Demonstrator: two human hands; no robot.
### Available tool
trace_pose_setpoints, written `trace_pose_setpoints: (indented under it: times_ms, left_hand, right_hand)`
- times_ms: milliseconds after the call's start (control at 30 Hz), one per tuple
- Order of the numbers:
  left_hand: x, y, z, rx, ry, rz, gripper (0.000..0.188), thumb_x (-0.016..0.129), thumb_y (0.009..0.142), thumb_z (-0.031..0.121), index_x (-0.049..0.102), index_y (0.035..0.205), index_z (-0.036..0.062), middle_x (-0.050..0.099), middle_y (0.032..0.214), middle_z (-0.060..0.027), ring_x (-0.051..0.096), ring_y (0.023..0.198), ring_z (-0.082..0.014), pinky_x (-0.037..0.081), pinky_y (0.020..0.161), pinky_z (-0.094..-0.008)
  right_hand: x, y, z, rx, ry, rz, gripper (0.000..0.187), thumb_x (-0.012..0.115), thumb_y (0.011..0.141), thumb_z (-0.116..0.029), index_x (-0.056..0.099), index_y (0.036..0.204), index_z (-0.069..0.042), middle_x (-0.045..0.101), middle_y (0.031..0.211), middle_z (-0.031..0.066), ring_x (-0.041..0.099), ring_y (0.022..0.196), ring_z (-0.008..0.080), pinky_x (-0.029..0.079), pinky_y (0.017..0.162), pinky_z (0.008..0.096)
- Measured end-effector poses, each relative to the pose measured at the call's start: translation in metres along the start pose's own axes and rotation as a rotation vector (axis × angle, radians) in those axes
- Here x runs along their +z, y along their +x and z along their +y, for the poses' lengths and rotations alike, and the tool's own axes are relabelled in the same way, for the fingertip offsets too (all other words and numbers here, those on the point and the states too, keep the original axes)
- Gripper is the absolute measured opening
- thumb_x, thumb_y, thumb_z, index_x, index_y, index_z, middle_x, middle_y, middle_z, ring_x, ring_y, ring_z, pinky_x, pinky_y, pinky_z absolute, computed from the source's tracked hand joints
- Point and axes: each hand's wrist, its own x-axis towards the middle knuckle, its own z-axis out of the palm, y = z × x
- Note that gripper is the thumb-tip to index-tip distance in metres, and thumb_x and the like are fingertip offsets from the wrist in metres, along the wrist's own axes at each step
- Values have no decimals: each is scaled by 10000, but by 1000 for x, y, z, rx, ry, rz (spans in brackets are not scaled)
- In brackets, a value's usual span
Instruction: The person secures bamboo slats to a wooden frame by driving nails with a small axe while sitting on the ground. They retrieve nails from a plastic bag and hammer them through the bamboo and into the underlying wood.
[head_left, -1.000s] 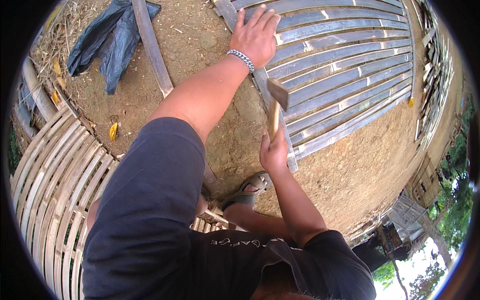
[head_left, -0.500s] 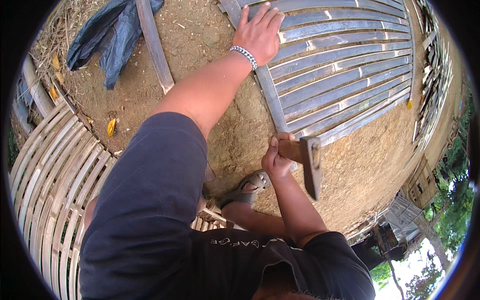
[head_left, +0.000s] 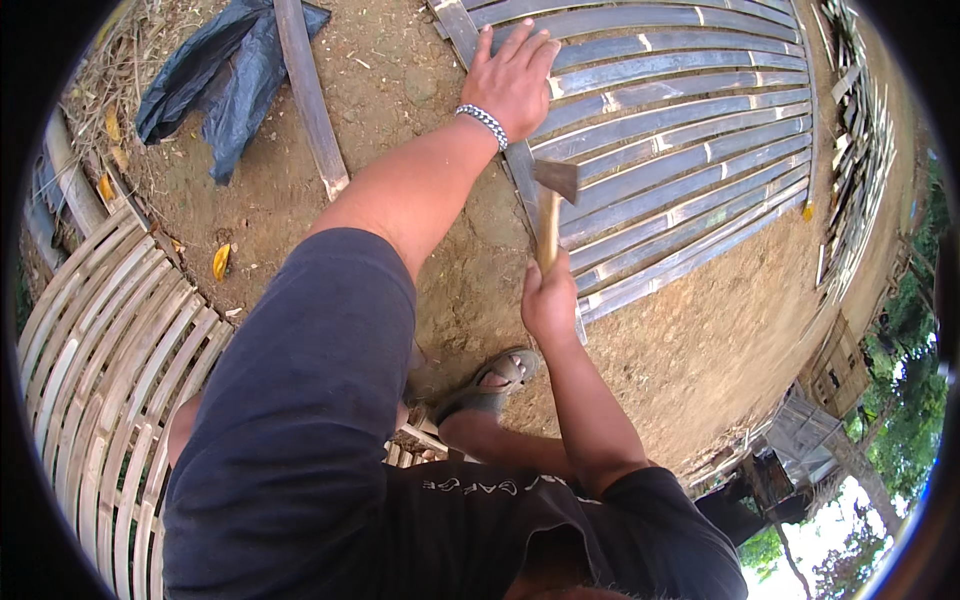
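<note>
My left hand (head_left: 508, 88), with a checkered bracelet at the wrist, lies flat on the near-left edge of a bamboo slat panel (head_left: 690, 139). Its fingers are stretched out over the end strip and the slats. In my right hand (head_left: 551, 300) is a small hatchet (head_left: 549, 215), gripped by its wooden handle. The hatchet's dark metal head is over the panel's left end strip, below my left hand; whether it touches the strip I cannot tell. The panel's long grey slats run off to the right in a row, with gaps between them.
A dark plastic bag (head_left: 232, 95) lies on the dirt at upper left, beside a loose bamboo strip (head_left: 309, 100). A slatted bamboo seat (head_left: 105, 390) is at lower left. Thin split sticks (head_left: 858, 160) are piled beyond the panel. My sandalled foot (head_left: 495, 378) stands near the panel's corner.
My right hand has swung the hatchet from pointing right, beside the panel's corner, up to the panel's left end strip. My left hand stays on the panel.
</note>
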Motion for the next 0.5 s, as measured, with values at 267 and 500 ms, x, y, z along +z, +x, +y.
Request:
trace_pose_setpoints:
  times_ms: [267,500]
  left_hand:
    - [1,-2,1,-20,-17,7,460,503,975,182,534,1426,96,525,1519,-95,359,1502,-272,200,1247,-594]
    - [0,1,2,-11,-10,16,447,494,989,193,533,1427,115,524,1523,-75,360,1503,-258,186,1256,-587]
  right_hand:
    - [-5,-2,-4,9,-135,-36,317,621,964,-92,499,1230,32,654,914,325,638,850,523,521,795,540]
    - [-7,10,7,-7,-117,-127,361,613,974,-173,517,1267,16,667,1005,365,642,987,543,513,875,576]
